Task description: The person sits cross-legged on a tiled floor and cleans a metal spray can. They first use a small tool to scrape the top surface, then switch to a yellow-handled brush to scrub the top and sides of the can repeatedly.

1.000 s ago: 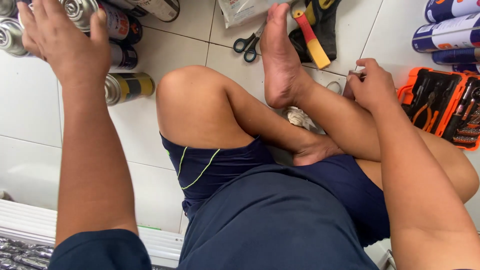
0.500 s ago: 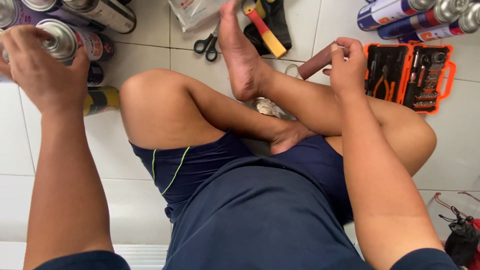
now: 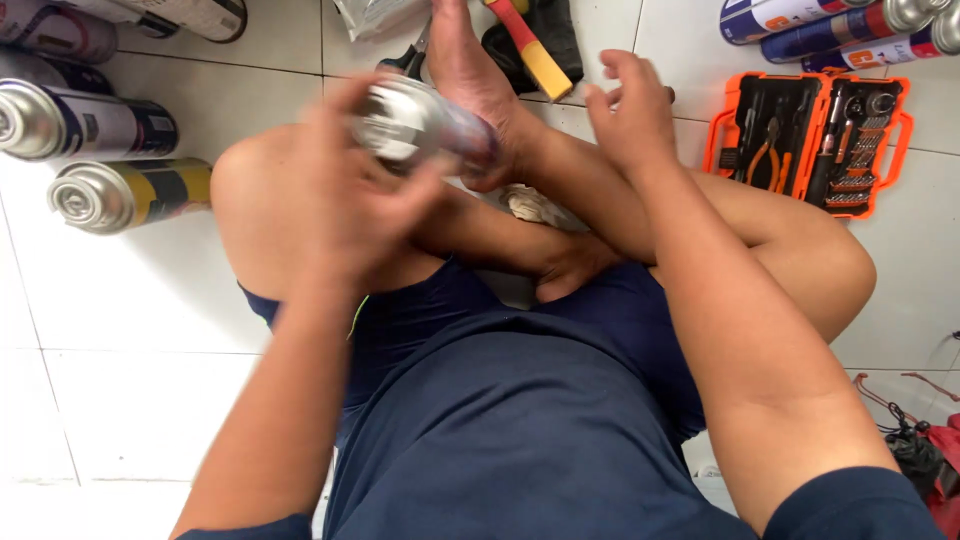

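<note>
An orange tool case (image 3: 806, 143) lies open on the tiled floor (image 3: 120, 330). A yellow-and-black spray can (image 3: 128, 193) lies at left. The left hand (image 3: 352, 195) grips a blurred, seemingly purple-labelled spray can (image 3: 425, 124) over the knee; the right hand (image 3: 630, 112) curls loosely, its contents unclear.

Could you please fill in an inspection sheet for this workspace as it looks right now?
Surface: white tiled floor; the person sits on it cross-legged.
Job's things: spray can, blurred, held over the knee.
Clutter: three more cans lying at left, others top right; open orange tool case; scissors; red-and-yellow-handled tool.
Grippers: left hand grips the can; right hand is raised beside it, what it pinches unclear.
Cables: thin red cords at right edge.
Surroundings: dark bag at lower right.
</note>
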